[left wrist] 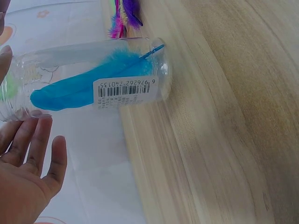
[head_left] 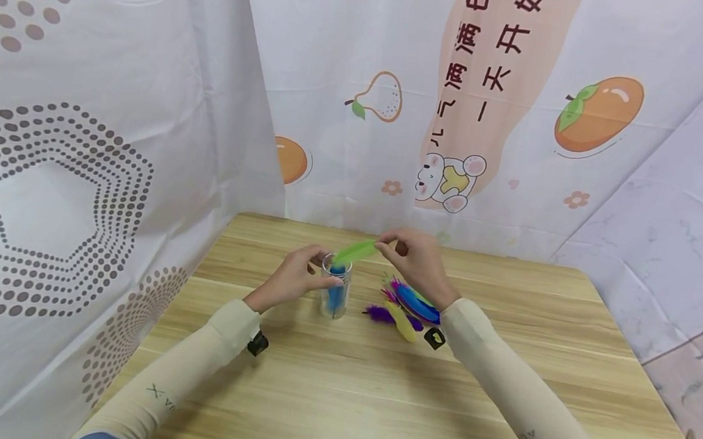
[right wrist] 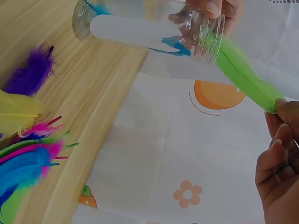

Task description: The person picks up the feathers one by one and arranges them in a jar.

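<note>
My left hand grips a clear jar near its mouth, thumb on one side and fingers on the other. The jar stands upright on the table. Inside it leans a blue feather, its quill toward the bottom; a barcode label is stuck on the jar wall. Between thumb and fingertips, my right hand pinches one end of a bright green feather. That feather slants down to the left, and its other end enters the jar's mouth.
Right of the jar, a loose pile of feathers lies on the wooden table, including a purple feather, a yellow feather and a blue feather. A printed white curtain hangs behind the table's far edge.
</note>
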Demonstrator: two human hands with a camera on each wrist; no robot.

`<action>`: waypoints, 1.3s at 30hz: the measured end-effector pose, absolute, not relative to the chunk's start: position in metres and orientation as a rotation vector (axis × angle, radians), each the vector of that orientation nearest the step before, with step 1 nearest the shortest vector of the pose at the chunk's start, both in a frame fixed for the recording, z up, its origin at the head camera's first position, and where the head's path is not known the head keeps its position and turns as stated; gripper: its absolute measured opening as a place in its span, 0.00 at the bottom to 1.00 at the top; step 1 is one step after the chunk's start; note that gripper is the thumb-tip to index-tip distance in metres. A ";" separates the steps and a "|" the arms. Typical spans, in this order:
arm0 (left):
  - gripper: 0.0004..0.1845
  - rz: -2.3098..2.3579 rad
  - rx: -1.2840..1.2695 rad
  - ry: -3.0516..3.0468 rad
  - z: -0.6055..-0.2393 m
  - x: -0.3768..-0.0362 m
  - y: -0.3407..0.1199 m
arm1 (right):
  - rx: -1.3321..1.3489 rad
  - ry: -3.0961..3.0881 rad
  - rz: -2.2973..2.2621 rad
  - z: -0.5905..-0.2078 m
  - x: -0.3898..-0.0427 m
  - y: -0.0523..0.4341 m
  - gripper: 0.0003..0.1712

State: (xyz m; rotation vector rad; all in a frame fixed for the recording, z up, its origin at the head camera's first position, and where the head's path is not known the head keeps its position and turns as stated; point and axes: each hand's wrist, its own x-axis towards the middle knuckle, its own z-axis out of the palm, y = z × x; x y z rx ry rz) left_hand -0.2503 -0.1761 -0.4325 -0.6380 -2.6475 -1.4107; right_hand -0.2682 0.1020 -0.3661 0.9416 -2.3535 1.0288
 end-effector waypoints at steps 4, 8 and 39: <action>0.29 -1.413 -0.649 -2.648 -0.433 -0.251 -0.176 | 0.977 -2.335 1.007 -0.367 -0.270 0.097 0.05; 0.29 -1.409 -0.656 -2.651 -0.433 -0.251 -0.177 | 1.015 -2.332 1.003 -0.368 -0.271 0.093 0.05; 0.26 -1.376 -0.644 -2.665 -0.430 -0.248 -0.176 | 1.124 -2.531 0.981 -0.384 -0.274 0.049 0.05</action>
